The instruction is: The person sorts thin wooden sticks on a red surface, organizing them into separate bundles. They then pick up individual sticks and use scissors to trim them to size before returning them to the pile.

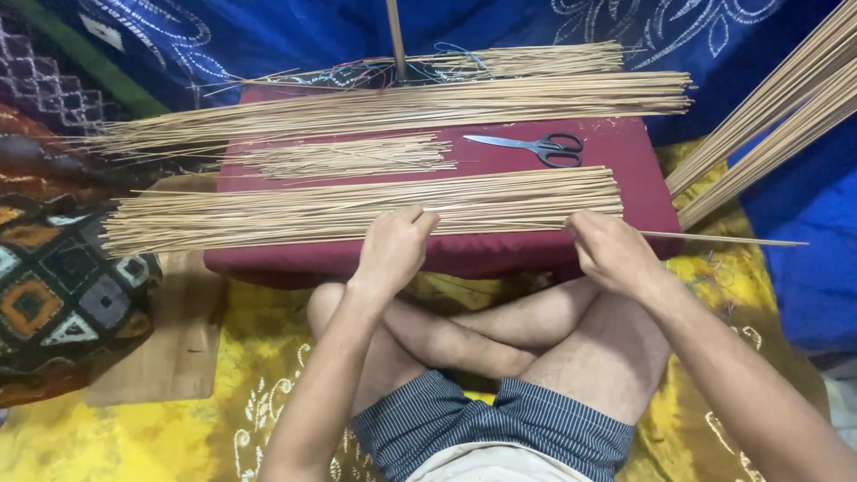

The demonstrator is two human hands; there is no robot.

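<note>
A wide row of thin tan sticks (295, 212) lies along the near edge of a maroon cushion (625, 152). My left hand (393, 250) rests on the middle of that row with its fingers curled over the sticks. My right hand (611, 250) is at the row's right end and pinches a single thin stick (741, 239) that juts out to the right past the cushion. I sit cross-legged behind the cushion, my knees under its front edge.
Black-handled scissors (536, 146) lie on the cushion behind the row. A short stick bundle (348, 157), a long one (402, 107) and a far one (500, 62) lie further back. More sticks (777, 116) slant at right. A wooden board (170, 339) lies at left.
</note>
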